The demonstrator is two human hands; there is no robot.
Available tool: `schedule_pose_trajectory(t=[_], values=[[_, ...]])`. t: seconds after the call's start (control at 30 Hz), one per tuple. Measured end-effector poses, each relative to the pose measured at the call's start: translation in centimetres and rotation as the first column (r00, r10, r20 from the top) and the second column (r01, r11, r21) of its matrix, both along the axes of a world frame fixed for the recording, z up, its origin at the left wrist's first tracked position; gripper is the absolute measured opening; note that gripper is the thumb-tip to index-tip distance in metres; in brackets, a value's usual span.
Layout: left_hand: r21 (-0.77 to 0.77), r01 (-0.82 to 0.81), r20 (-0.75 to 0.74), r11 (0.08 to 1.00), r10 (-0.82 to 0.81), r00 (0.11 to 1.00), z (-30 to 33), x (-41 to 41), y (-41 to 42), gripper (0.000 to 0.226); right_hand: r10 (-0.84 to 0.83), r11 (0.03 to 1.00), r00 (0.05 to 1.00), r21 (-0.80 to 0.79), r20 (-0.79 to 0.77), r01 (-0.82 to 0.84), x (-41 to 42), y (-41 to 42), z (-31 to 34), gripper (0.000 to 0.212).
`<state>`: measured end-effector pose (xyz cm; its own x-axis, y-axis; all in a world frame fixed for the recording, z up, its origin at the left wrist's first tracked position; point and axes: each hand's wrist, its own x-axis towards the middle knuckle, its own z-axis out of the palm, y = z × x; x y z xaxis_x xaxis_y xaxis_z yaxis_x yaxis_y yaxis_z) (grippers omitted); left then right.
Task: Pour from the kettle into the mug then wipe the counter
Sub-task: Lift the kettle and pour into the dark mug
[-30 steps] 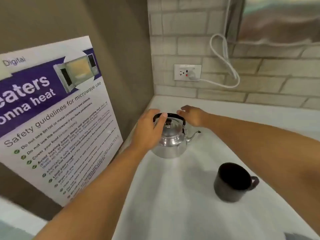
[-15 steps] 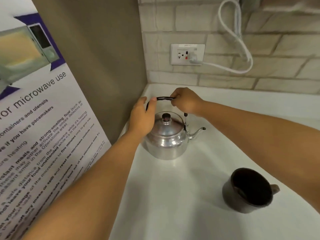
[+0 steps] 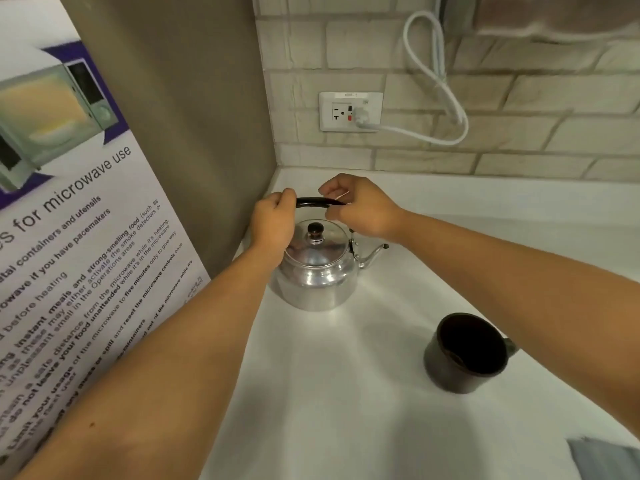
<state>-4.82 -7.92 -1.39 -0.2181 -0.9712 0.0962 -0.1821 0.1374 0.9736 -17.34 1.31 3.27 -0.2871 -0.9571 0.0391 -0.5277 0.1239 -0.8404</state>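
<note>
A shiny metal kettle (image 3: 317, 271) with a black lid knob stands on the white counter (image 3: 346, 393) near the back left corner, spout pointing right. Its black handle (image 3: 317, 202) is raised upright. My left hand (image 3: 273, 223) grips the handle's left end. My right hand (image 3: 356, 209) is closed around its right end. A dark mug (image 3: 465, 353) stands to the front right of the kettle, handle pointing right, inside looks dark. A grey cloth (image 3: 606, 459) shows at the bottom right corner.
A microwave safety poster (image 3: 69, 237) leans along the left wall. The brick back wall holds a socket (image 3: 350, 111) with a white plug and a looped white cable (image 3: 440, 81). A beige side panel (image 3: 194, 116) closes the corner.
Both hands have gone from touching the kettle's folded handle to holding it upright above the lid. My view has moved closer and lower over the counter.
</note>
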Motion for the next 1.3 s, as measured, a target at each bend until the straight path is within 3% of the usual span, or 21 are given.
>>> schedule_pose_trajectory(t=[0.1, 0.2, 0.33, 0.57, 0.73, 0.9, 1.3], values=[[-0.044, -0.028, -0.060, 0.999, 0.025, 0.998, 0.7, 0.3, 1.1, 0.037, -0.024, 0.997, 1.000, -0.070, -0.020, 0.022, -0.8, 3.1, 1.0, 0.041], [-0.098, -0.070, -0.106, 0.993, 0.059, 0.993, 2.5, 0.7, 2.6, 0.038, -0.079, 0.988, 0.997, -0.135, 0.019, 0.081, -1.9, 8.0, 1.6, 0.026], [-0.162, -0.100, -0.144, 0.982, 0.077, 0.987, 5.4, 1.7, 5.2, 0.034, -0.209, 0.972, 0.977, -0.118, -0.039, 0.203, -4.0, 15.1, -0.3, 0.031], [-0.174, -0.124, -0.134, 0.977, 0.102, 0.986, 8.0, 3.0, 10.5, 0.037, -0.522, 0.847, 0.845, -0.043, 0.114, 0.529, -6.0, 22.8, -6.8, 0.035], [-0.179, -0.109, -0.111, 0.978, 0.090, 0.990, 7.3, 3.4, 14.1, 0.038, -0.490, 0.870, 0.854, 0.034, 0.178, 0.492, -5.8, 24.0, -9.2, 0.033], [-0.226, -0.066, -0.053, 0.972, 0.056, 0.997, 6.6, 3.6, 16.8, 0.040, -0.435, 0.900, 0.894, 0.034, 0.106, 0.434, -5.1, 24.2, -10.6, 0.045], [-0.400, 0.027, 0.111, 0.916, 0.019, 0.994, 7.7, 2.4, 19.1, 0.040, -0.375, 0.926, 0.926, 0.018, -0.053, 0.376, -5.0, 24.4, -11.0, 0.042]])
